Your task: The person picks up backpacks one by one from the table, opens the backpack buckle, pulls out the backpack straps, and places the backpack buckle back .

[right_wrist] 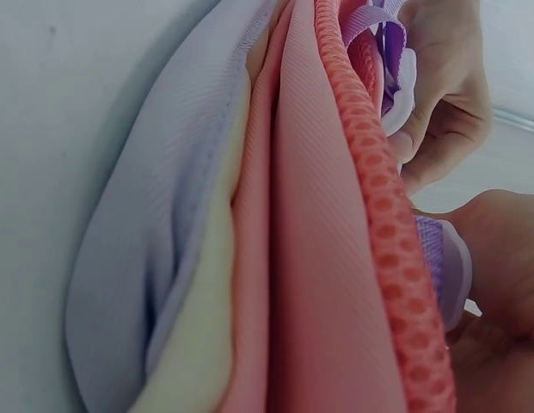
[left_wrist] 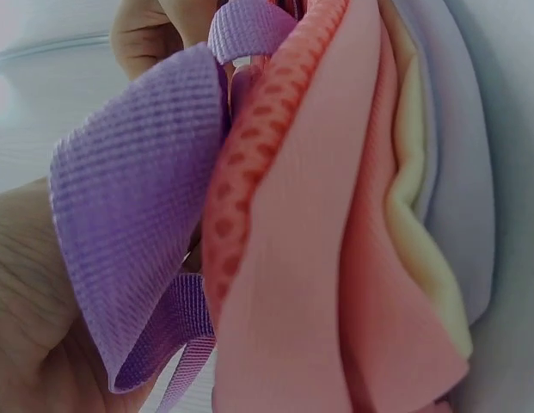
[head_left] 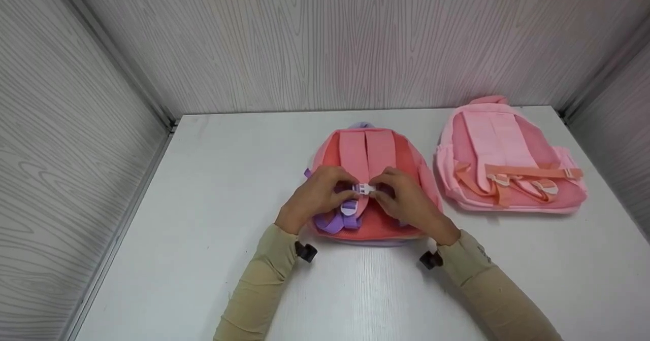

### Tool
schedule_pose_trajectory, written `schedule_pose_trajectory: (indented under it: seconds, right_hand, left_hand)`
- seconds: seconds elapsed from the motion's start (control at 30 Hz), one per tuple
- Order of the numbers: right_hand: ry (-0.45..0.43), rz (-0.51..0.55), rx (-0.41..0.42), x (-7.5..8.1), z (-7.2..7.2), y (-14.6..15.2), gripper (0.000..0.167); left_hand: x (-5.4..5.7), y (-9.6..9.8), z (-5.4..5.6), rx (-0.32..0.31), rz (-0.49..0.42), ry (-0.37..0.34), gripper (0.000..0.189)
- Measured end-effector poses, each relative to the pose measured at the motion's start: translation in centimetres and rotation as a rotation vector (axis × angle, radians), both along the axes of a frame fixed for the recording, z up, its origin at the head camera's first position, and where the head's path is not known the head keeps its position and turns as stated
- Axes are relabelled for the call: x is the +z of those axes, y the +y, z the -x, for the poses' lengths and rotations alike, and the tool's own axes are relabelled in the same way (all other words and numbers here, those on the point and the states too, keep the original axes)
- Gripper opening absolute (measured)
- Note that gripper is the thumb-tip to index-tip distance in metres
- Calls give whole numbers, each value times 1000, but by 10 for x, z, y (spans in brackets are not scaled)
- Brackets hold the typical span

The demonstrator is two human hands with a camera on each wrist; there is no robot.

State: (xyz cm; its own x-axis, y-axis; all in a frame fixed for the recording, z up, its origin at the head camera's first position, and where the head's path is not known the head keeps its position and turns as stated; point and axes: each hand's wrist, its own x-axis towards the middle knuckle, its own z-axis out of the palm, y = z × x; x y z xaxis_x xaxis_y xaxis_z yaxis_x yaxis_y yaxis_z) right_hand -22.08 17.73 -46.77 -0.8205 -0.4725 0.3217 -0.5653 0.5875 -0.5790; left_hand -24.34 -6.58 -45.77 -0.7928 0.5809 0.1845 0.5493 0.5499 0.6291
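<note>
We take the coral backpack (head_left: pixel 373 229) as our landmark: it lies on the white table (head_left: pixel 228 178) with its straps facing up. Over the middle of its back panel we see the white buckle (head_left: pixel 364 189), held between two hands. The left hand (head_left: pixel 322 191) pinches the buckle's left end between thumb and fingers; the right hand (head_left: pixel 406 199) pinches its right end likewise — whether the two halves are fully joined, we cannot tell. On the backpack's lower left, near the left hand, we note looped purple webbing (left_wrist: pixel 146 198) and a white strap adjuster (head_left: pixel 349 208). Two pink shoulder straps (head_left: pixel 381 150) run side by side down from the backpack's top. Just to the right of the backpack lies a light-pink backpack (head_left: pixel 500 143), its orange straps (head_left: pixel 533 171) uppermost.
</note>
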Motion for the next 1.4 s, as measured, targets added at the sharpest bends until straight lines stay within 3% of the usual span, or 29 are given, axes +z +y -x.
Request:
schedule_pose_trajectory:
  seconds: [0.53,1.4]
  right_hand:
    - [-47,4,-6,-1,4,6,23]
    - [-73,-14,-10,2,5,7,23]
  left_hand:
    - [-4,-2,4,-48,-31,-12,18]
    - [-2,-3,3,-34,-17,-13,19]
